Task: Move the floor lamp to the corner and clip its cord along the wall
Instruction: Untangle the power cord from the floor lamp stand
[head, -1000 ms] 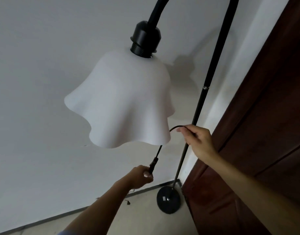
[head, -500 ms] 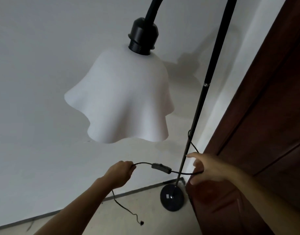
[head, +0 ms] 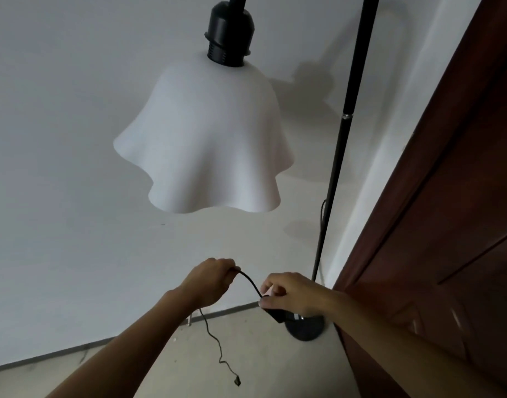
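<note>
The floor lamp (head: 337, 156) stands in the corner, its round black base (head: 305, 328) on the floor at about five o'clock of the view, tucked between the pale wall (head: 60, 139) and the dark wooden door (head: 447, 225) that fills the three o'clock side. Its thin black pole rises toward one o'clock, and the wavy white shade (head: 206, 145) hangs from a black socket (head: 229, 41) at twelve o'clock, right above the person's hands. The left hand (head: 210, 282) is closed in a fist around the black cord (head: 251, 284), which leaves it at three o'clock and dips across to the right hand (head: 292, 294). That hand is pinched shut on the cord's inline switch (head: 275, 314), thumb against fingers, just in front of the base. From under the left fist the loose cord trails down toward six o'clock, wriggling over the floor (head: 275, 369) and ending in a small plug (head: 237, 382). More cord runs close beside the pole at three o'clock of the shade's rim.
</note>
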A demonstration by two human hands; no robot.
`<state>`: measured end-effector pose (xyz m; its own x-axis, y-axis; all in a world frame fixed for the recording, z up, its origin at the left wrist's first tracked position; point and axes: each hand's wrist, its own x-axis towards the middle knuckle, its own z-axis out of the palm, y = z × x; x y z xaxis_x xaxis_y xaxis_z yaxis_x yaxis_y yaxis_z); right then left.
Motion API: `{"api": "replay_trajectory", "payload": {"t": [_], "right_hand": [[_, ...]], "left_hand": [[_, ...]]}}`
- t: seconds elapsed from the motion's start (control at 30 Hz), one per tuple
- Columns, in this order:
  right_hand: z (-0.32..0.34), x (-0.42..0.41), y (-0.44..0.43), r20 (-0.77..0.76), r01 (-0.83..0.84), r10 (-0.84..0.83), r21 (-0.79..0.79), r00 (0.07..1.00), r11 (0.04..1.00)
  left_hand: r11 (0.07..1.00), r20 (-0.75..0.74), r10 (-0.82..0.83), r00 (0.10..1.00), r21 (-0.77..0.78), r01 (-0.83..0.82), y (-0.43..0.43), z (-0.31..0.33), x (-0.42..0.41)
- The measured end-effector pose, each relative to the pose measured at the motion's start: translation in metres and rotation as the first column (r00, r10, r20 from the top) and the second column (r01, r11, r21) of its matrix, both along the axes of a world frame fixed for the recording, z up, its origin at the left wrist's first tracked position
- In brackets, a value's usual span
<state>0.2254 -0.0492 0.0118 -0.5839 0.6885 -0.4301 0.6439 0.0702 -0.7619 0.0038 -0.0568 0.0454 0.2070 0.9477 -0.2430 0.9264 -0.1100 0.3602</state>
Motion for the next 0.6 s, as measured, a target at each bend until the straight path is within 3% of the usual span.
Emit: {"api": "replay_trajectory", "payload": {"t": [0.1,0.17,0.27,0.33,0.4,0.47,0.53,0.6], "right_hand": [[-0.005,-0.007,-0.012,-0.007,-0.099,0.100,0.032,0.995,0.995],[-0.005,-0.009,-0.017,-0.074,-0.079,0.082,0.037,0.994,0.996],[0.001,0.003,-0.011,-0.251,0.158,-0.137,0.066,0.958,0.985],[0.007,0.020,-0.001,-0.356,0.354,-0.304,0.084,0.884,0.931],[0.013,0.040,0.006,-0.455,0.585,-0.513,0.022,0.728,0.810],[0.019,0.059,0.012,-0.506,0.790,-0.714,-0.098,0.484,0.605],[0.024,0.078,0.017,-0.525,0.900,-0.818,-0.199,0.237,0.388],[0.028,0.094,0.018,-0.534,0.937,-0.842,-0.255,0.070,0.239]], "left_hand": [[1.000,0.033,0.009,0.999,-0.006,-0.008,-0.007,0.002,-0.008],[1.000,0.074,0.004,0.997,-0.006,-0.003,-0.012,0.002,-0.013],[0.999,0.146,0.038,0.989,-0.023,-0.035,-0.018,0.000,-0.023],[0.996,0.197,0.084,0.977,-0.049,-0.076,-0.024,-0.004,-0.034],[0.990,0.250,0.134,0.959,-0.074,-0.119,-0.033,-0.008,-0.047],[0.980,0.315,0.196,0.929,-0.106,-0.171,-0.042,-0.010,-0.061],[0.962,0.375,0.269,0.887,-0.145,-0.231,-0.053,-0.009,-0.075],[0.943,0.420,0.331,0.845,-0.178,-0.281,-0.063,-0.007,-0.088]]}}
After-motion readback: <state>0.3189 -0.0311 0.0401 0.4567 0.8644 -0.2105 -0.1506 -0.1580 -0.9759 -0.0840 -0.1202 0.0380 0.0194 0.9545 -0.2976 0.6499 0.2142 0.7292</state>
